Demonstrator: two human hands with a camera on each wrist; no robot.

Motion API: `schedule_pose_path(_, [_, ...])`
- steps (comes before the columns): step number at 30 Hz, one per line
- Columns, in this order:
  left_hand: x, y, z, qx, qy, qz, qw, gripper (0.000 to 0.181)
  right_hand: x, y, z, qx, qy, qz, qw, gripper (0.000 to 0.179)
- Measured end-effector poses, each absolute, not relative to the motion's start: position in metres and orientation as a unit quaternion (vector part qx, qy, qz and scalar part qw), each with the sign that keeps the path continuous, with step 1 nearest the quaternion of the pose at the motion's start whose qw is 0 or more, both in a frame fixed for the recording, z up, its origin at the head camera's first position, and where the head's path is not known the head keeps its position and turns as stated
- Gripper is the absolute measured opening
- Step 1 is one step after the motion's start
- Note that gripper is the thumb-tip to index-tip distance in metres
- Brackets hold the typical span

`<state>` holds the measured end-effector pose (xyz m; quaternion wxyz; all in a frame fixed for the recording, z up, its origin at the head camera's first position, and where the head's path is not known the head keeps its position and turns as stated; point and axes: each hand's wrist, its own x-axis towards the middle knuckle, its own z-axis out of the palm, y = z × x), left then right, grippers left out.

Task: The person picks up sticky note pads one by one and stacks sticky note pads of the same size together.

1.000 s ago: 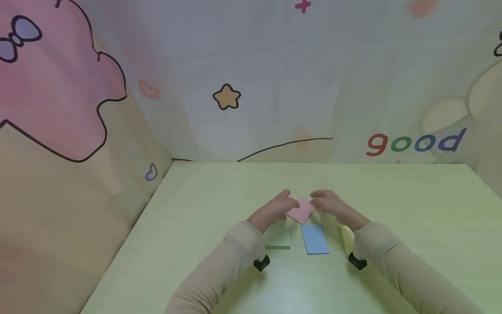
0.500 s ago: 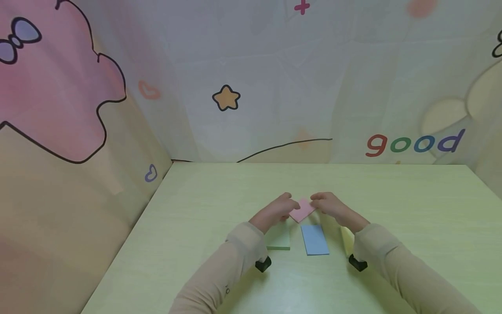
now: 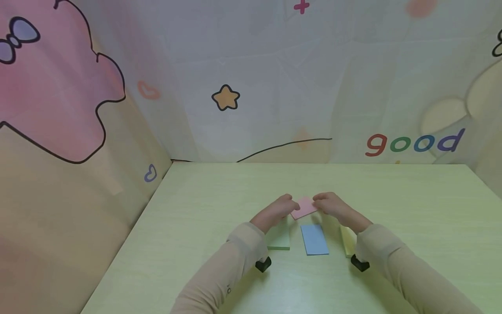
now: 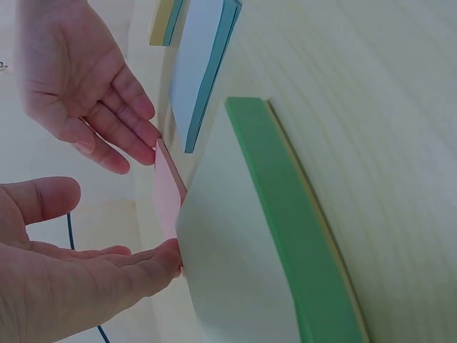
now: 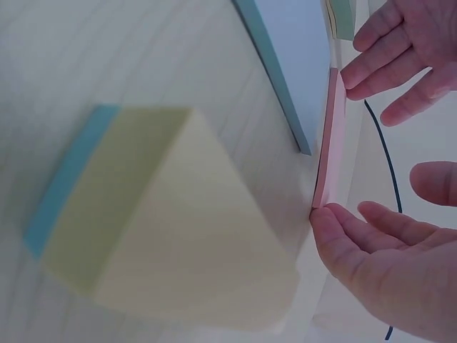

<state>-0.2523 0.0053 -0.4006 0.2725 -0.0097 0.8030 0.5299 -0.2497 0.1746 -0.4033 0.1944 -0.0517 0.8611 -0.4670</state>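
Note:
A pink sticky-note pad (image 3: 303,208) lies on the table between both hands, turned at an angle. My left hand (image 3: 276,212) touches its left side with extended fingertips, the thumb held apart. On the opposite side, the fingertips of my right hand (image 3: 337,209) meet the pad's edge; those fingers (image 5: 343,239) are nearly straight too. In front of the pink pad lies a blue pad (image 3: 315,240). A thicker green pad (image 3: 279,237) sits under the left wrist, partly covered. Beside the right wrist, a yellow pad (image 3: 347,240) is partly hidden by the sleeve.
The pale table (image 3: 204,209) extends around the pads. Behind it rises a printed cloth backdrop (image 3: 274,87), with another cloth side (image 3: 78,209) along the left edge. Blue layers show under the yellow pad (image 5: 193,236) in the right wrist view.
The pink pad has turned clockwise as seen from above and shifted slightly away and to the right. Both hands stayed at its sides with small movements. The other pads have not moved.

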Motion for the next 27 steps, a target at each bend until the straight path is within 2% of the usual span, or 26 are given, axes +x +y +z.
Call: schedule_pose_path(27, [-0.2589, 0.0107, -0.4083, -0.010, 0.827, 0.514, 0.227, 0.050, -0.2512, 0.1819, -0.4068, -0.041, 0.861, -0.464, 0.204, 0.041])
